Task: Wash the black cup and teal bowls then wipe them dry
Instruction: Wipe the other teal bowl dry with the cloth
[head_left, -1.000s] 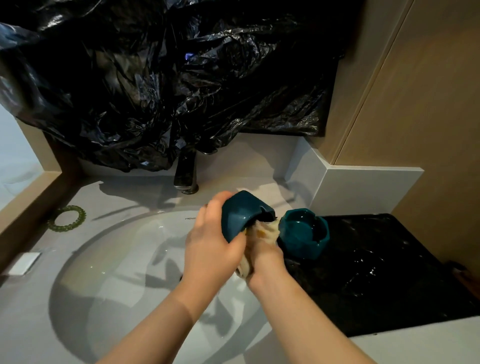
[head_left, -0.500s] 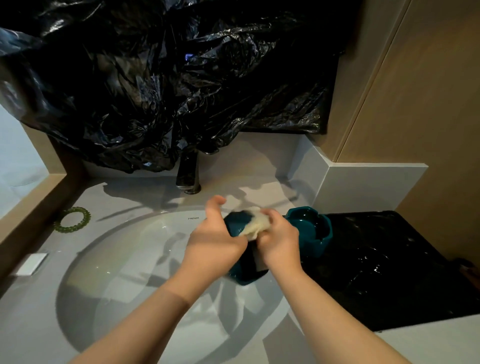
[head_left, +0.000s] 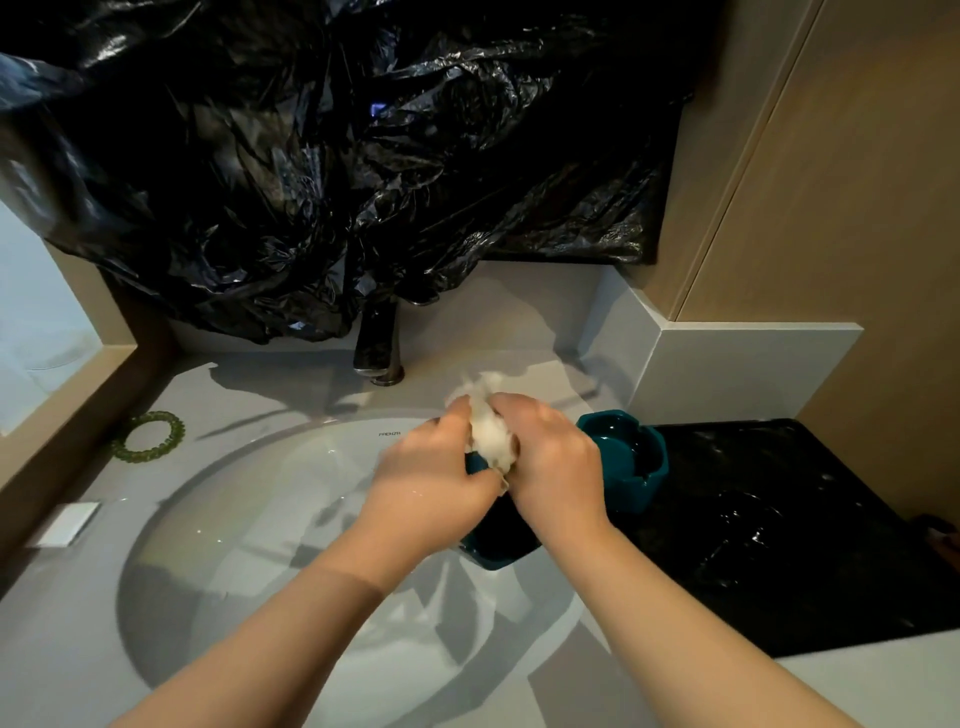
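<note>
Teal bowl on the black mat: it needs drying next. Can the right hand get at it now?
Probably yes: the teal bowl sits right beside the right hand, nothing between them. But the hand grips the white cloth against the held bowl and must free itself first.

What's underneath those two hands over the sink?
A teal bowl shows below the left hand and right hand, with a pale cloth bunched between them. The hands cover most of the bowl, so its inside cannot be seen.
</note>
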